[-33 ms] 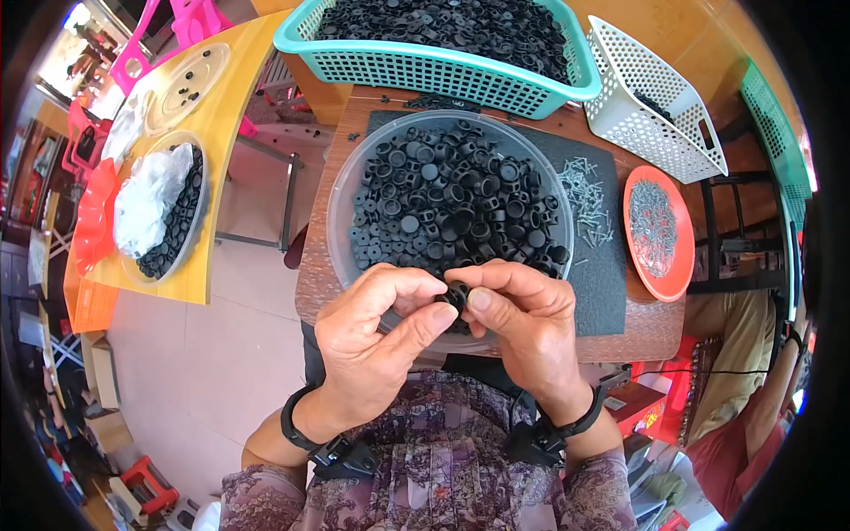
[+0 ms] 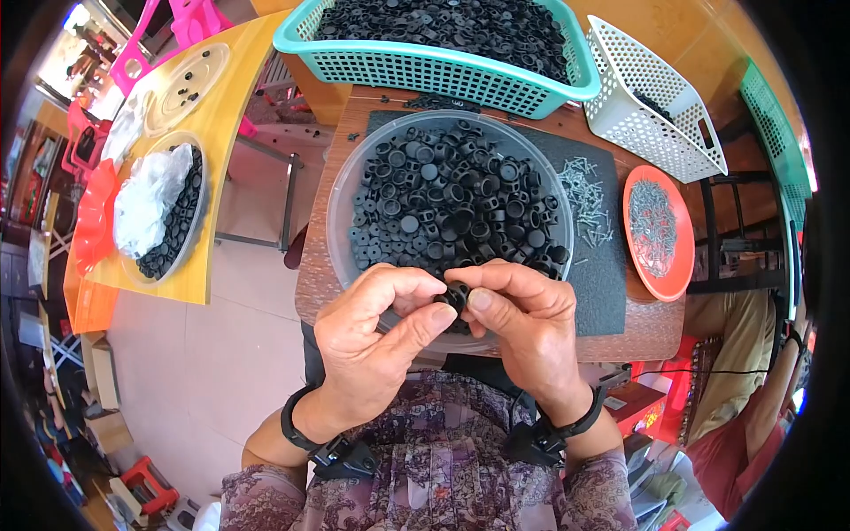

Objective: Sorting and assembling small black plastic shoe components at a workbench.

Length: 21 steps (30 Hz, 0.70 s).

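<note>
Between both hands is a small black round plastic part (image 2: 454, 296), pinched by the fingertips over the near rim of a clear round tub. My left hand (image 2: 376, 323) grips its left side with thumb and forefinger. From the right, my right hand (image 2: 529, 320) closes thumb and forefinger on the same part; the fingers hide some of it. The clear tub (image 2: 339, 232) holds many loose black plastic pieces (image 2: 478, 186), some ring-shaped and some capped. Flat greyish pieces with a central hole (image 2: 379, 244) lie along its left side.
Screws (image 2: 586, 199) lie loose on a dark mat (image 2: 606, 301), beside a red plate (image 2: 673, 279) of more screws. Behind stand a full teal basket (image 2: 443, 75) and a white basket (image 2: 655, 133). A yellow table (image 2: 190, 283) is at left; another person's arm (image 2: 775, 389) shows at right.
</note>
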Motion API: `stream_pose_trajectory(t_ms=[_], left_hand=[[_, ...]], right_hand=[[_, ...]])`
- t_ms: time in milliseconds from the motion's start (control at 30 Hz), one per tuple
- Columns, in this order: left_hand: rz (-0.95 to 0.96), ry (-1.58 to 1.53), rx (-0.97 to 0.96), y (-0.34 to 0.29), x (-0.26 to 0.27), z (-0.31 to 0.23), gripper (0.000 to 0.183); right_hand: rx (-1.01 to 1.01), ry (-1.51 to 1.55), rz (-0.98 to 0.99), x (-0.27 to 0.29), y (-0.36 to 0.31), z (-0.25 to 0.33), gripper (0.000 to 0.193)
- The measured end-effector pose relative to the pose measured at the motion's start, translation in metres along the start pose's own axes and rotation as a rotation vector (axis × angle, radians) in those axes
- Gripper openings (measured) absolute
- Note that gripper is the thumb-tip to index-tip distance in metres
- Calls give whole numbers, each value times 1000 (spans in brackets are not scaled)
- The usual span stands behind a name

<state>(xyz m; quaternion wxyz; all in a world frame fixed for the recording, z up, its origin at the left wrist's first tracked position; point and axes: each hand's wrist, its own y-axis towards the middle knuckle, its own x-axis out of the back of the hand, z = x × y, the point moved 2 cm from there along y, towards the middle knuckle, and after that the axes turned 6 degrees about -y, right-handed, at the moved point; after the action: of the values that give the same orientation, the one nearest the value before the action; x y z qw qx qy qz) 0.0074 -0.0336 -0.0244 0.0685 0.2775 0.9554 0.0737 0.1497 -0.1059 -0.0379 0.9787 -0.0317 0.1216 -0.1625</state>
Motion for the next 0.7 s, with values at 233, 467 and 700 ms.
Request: stream_pose_trajectory(t_ms=[233, 467, 700], left_hand=[[-8, -96, 73, -2, 0, 4, 23], [36, -46, 105, 0, -1, 3, 29], [111, 78, 20, 2, -3, 0, 35]], right_hand=[[6, -56, -49, -5, -3, 9, 17], [6, -46, -83, 1, -4, 8, 14], [60, -130, -35, 4, -6, 10, 12]])
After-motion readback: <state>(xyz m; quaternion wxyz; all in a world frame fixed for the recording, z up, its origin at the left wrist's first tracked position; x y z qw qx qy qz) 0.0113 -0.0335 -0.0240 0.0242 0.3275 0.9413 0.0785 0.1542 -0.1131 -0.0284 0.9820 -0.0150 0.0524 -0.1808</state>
